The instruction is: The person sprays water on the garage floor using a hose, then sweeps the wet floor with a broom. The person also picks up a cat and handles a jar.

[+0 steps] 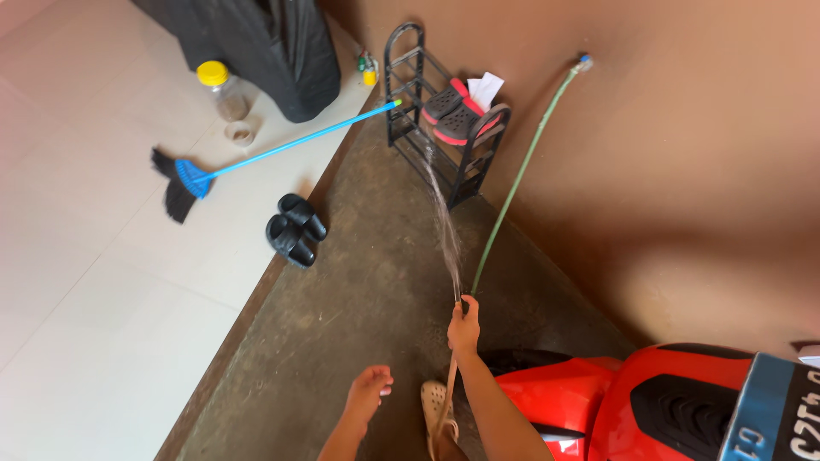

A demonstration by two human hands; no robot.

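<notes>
Over the wet concrete floor [367, 282], the right hand [464, 329] is closed around a green hose [512, 192] near its end, spraying water toward the shoe rack [444, 128]. Hose looks light, limp and probably slippery; grip just behind the nozzle. Left hand [369, 391] hangs open, empty.

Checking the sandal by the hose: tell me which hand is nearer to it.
Left. The left hand hangs open just left of the pale sandal; the right hand is above it, closed on the hose.
</notes>
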